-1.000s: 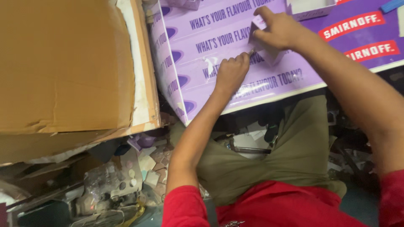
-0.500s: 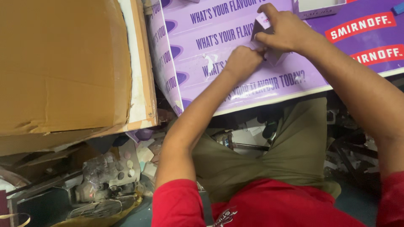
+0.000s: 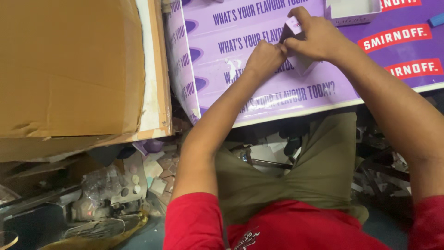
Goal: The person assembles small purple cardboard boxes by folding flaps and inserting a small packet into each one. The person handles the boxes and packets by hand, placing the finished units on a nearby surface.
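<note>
1. The left hand (image 3: 264, 59) is being brought closer to the right hand (image 3: 317, 39) than it was a second ago; it was lying lower on the printed purple board (image 3: 277, 95) then, and the two are now being held knuckle to knuckle over the same small piece.
2. The small folded card piece (image 3: 292, 28) is being gripped more tightly than before: it was being handled mainly by the right hand, and it is now being pinched from both sides, which suggests the folding or pressing of it is being carried on rather than finished.
3. The left hand is being kept curled into a loose fist, its fingertips pressed together on the piece's left edge; the right hand is being closed over the top, thumb and forefinger pinching the piece.
4. The piece is being held just above the upper middle of the board, between the two hands. It is being seen as pale lilac on its outer face and dark on the inner fold; most of it is being hidden by the fingers.
5. A shallow open white box (image 3: 352, 10) is being left beside the right hand, and a large brown cardboard sheet (image 3: 69, 65) is lying well apart to the left.
</note>
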